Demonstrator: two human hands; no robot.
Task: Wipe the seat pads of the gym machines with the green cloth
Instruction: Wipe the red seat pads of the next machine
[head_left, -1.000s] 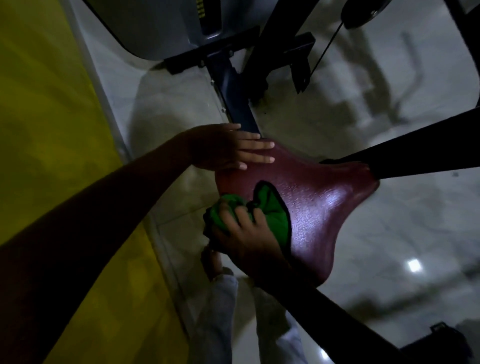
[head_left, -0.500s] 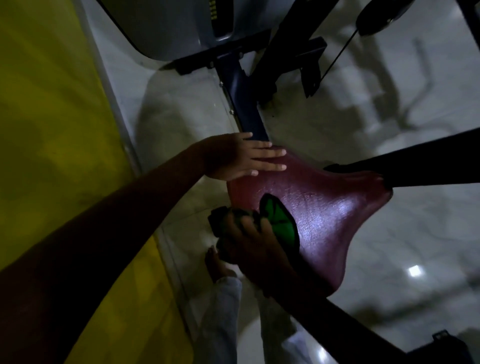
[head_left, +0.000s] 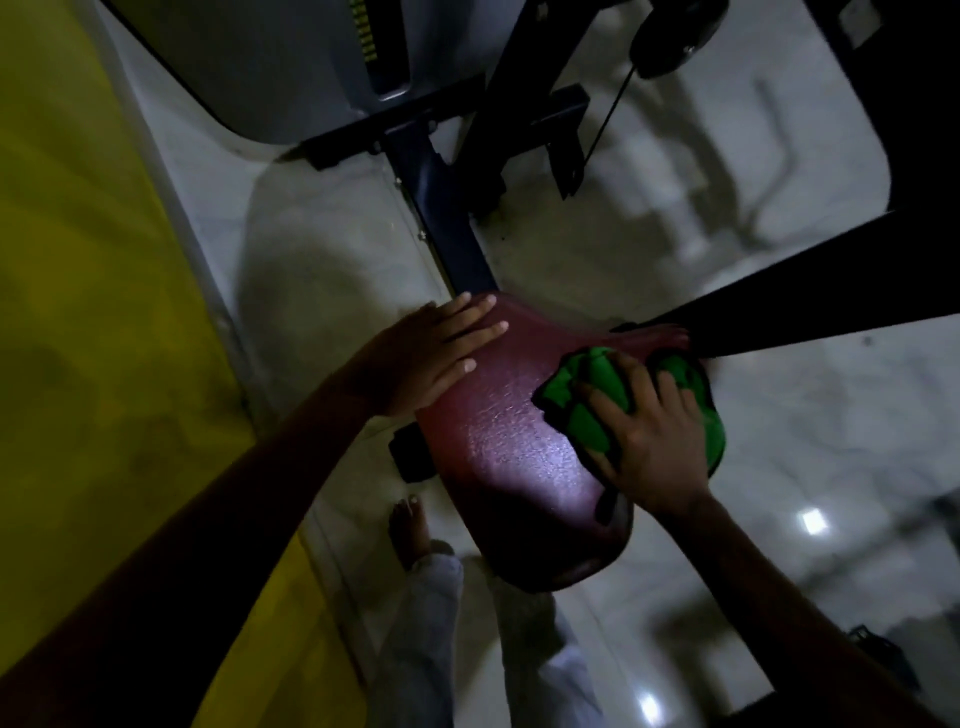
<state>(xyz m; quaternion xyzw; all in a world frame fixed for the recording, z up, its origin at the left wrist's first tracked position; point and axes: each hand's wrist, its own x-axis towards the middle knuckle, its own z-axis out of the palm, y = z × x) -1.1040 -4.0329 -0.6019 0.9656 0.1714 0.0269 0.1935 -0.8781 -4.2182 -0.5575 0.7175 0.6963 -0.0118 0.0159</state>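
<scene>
I see both of my arms bare all the way to the frame edges, with no sleeve, watch or band on either. My left hand (head_left: 436, 358) and my right hand (head_left: 654, 447) wear no gloves or rings, as far as the dim light lets me tell. At lower centre I wear pale, loose cloth trousers (head_left: 431, 639), and my one visible foot (head_left: 410, 535) is bare.

The left hand (head_left: 434, 358) lay flat with straight fingers on the far left of the pad (head_left: 509, 447), its arm reaching in from the near left. The right hand (head_left: 652, 434), fingers spread, pressed the cloth (head_left: 587, 384) onto the pad's right side.
</scene>
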